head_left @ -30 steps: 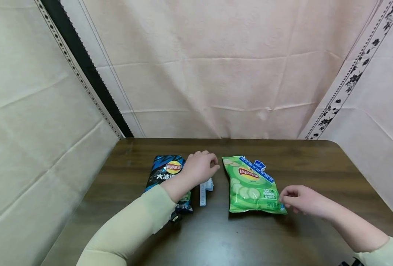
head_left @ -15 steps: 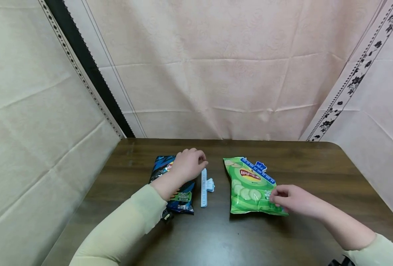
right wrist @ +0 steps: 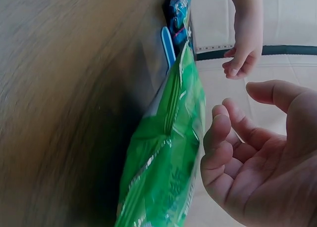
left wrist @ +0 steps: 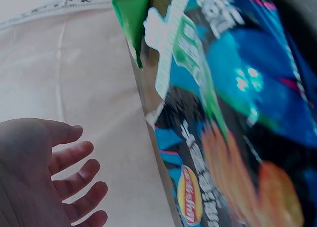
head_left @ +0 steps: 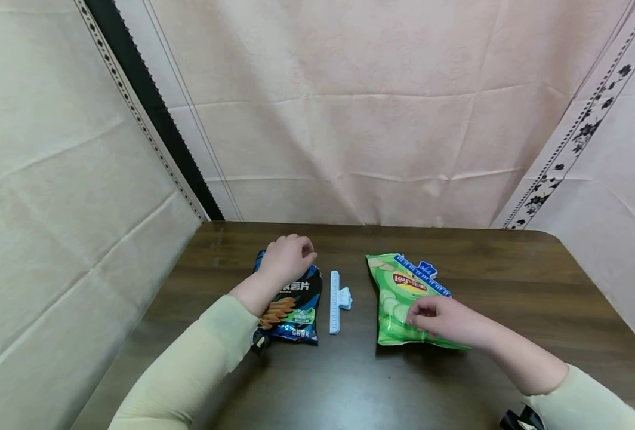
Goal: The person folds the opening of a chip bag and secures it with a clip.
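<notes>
My left hand (head_left: 285,258) hovers over the upper part of a dark blue chip bag (head_left: 298,307), hiding much of its top. In the left wrist view its fingers spread loosely, apart from the bag and holding nothing. My right hand (head_left: 443,319) is above the lower right of a green chip bag (head_left: 395,310). The right wrist view shows its fingers loosely bent, with a gap between them and the bag. A light blue bag clip (head_left: 335,301) lies on the table beside the dark bag. A dark blue bag clip (head_left: 422,275) sits across the green bag's upper right corner.
The brown wooden table (head_left: 360,388) has a rounded far right corner. Pale cloth (head_left: 382,119) hangs behind it and on both sides. A black wrist mount (head_left: 521,418) shows at my right sleeve.
My left hand has moved left from near the light blue clip to above the dark bag. My right hand has shifted left over the green bag. The view has turned slightly left.
</notes>
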### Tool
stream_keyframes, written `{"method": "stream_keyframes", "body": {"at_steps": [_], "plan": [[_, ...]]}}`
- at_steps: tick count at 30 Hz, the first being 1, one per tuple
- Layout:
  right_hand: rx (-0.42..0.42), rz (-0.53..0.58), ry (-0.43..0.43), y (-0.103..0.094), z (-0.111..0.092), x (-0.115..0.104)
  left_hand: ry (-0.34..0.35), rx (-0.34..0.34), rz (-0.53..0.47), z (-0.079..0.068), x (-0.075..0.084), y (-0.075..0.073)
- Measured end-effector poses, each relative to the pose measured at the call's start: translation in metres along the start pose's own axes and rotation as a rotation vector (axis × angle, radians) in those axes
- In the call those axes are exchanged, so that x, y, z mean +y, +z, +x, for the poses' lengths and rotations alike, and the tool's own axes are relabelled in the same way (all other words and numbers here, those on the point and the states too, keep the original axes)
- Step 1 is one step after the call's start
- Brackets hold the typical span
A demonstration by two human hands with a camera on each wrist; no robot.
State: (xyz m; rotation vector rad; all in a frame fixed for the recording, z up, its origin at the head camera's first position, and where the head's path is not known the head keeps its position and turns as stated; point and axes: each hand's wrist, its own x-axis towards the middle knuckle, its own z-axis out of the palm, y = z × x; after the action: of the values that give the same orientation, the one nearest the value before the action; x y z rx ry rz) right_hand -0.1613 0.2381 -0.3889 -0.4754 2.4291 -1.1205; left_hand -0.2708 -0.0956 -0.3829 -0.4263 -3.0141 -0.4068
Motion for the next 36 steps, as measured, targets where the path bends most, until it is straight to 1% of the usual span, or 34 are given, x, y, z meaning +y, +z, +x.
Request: {"method": "stream_keyframes", "body": {"at_steps": [5, 8, 15, 18, 21, 25, 31, 36], "plan": [[-0.015, 0.008, -0.037, 0.004, 0.004, -0.006, 0.006, -0.005, -0.006, 0.005, -0.011, -0.002], [-0.024, 0.009, -0.056, 0.008, 0.007, -0.013, -0.007, -0.028, -0.014, 0.009, -0.019, -0.005], [-0.043, -0.003, -0.072, 0.028, 0.021, -0.032, -0.049, -0.166, -0.040, 0.025, -0.038, -0.011], [-0.053, -0.037, -0.081, 0.038, 0.029, -0.041, -0.059, -0.195, -0.030, 0.033, -0.046, -0.010], [-0.055, -0.086, -0.083, 0.051, 0.039, -0.050, -0.075, -0.203, -0.013, 0.040, -0.053, -0.007], [-0.053, -0.147, -0.047, 0.072, 0.051, -0.060, -0.103, -0.222, 0.000, 0.047, -0.059, -0.007], [-0.033, -0.359, 0.014, 0.100, 0.066, -0.075, -0.144, -0.264, 0.013, 0.055, -0.072, -0.002], [-0.020, -0.512, 0.018, 0.115, 0.078, -0.083, -0.168, -0.284, 0.029, 0.059, -0.083, 0.004]]}}
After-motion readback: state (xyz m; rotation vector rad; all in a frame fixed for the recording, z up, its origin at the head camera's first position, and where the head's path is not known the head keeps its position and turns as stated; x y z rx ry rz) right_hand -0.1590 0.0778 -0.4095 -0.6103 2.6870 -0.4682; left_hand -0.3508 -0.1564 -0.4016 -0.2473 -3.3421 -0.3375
